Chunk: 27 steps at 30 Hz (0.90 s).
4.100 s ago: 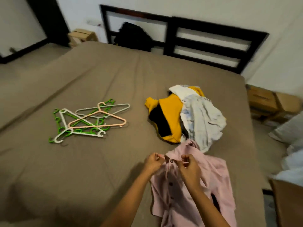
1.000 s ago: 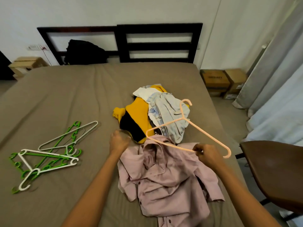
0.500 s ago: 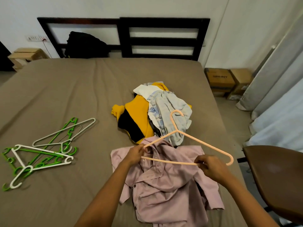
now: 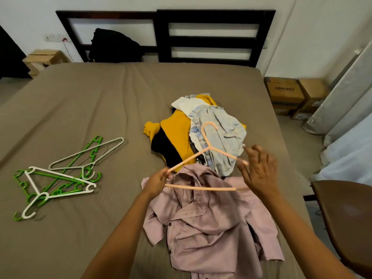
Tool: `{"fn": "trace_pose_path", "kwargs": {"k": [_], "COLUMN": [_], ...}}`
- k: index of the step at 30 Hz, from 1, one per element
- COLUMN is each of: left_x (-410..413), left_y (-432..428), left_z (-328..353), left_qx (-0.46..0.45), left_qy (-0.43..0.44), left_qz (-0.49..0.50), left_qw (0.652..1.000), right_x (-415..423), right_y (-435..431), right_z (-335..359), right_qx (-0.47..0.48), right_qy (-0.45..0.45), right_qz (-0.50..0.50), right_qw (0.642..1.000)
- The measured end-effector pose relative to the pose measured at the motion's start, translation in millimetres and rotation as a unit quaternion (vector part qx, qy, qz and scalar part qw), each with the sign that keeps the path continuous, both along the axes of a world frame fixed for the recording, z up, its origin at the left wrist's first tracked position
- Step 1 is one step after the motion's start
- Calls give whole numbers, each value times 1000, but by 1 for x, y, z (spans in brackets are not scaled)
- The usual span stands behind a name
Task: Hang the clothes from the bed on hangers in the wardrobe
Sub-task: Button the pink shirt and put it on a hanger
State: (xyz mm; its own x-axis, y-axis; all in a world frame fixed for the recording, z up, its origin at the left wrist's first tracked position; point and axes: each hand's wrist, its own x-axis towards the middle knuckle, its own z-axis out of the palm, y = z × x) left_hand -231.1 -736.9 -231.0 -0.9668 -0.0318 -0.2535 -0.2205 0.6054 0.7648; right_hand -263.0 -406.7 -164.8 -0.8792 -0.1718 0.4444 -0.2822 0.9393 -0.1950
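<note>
A pink shirt (image 4: 211, 228) lies crumpled on the brown bed (image 4: 80, 97) just in front of me. Above it I hold a peach plastic hanger (image 4: 201, 187), hook pointing away. My left hand (image 4: 159, 180) pinches the hanger's left corner. My right hand (image 4: 259, 170) is at the hanger's right corner with fingers spread and blurred, touching it. Behind the shirt sits a pile with a yellow and black garment (image 4: 175, 133) and a pale denim shirt (image 4: 221, 133). The wardrobe is out of view.
Several green and white hangers (image 4: 60, 178) lie tangled on the bed's left side. A brown chair (image 4: 346, 214) stands at the right edge. Cardboard boxes (image 4: 285, 93) and curtains (image 4: 352, 97) line the right. A black bag (image 4: 112, 45) leans on the headboard (image 4: 211, 15).
My left hand left the shirt and took the hanger's left corner. My right hand slid from the bottom bar to the right corner and opened its fingers. The hanger rose slightly.
</note>
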Motion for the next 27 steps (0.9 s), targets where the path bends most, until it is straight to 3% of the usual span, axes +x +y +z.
{"fn": "trace_pose_path", "kwargs": {"k": [2,4,5,9,13,21,27], "left_x": [1,2,4,6,-13,-47,-50], "left_y": [-2,0,1,10,30,52,54], "left_z": [-5,-12,-17,-40,-54,-71,-34], "left_qx": [-37,-49,-45,-19,-51,-188,-182], "left_qy": [0,-1,-7,-13,-33,-82,-26], "left_qz": [-31,-38,-32,2,58,12,-21], "left_qw": [999,998,998,1000,996,979,983], "right_x": [-6,-4,0,24,39,46,45], "right_y": [-10,-14,-15,-16,-11,-10,-7], "right_z": [-1,-9,-14,-31,-55,-76,-57], "right_qx": [4,-28,-50,-179,-145,-128,-151], "right_qy": [-152,-339,-372,-274,-183,-116,-88], "right_qz": [38,105,118,108,60,13,7], "right_qw": [988,935,919,939,970,985,985]}}
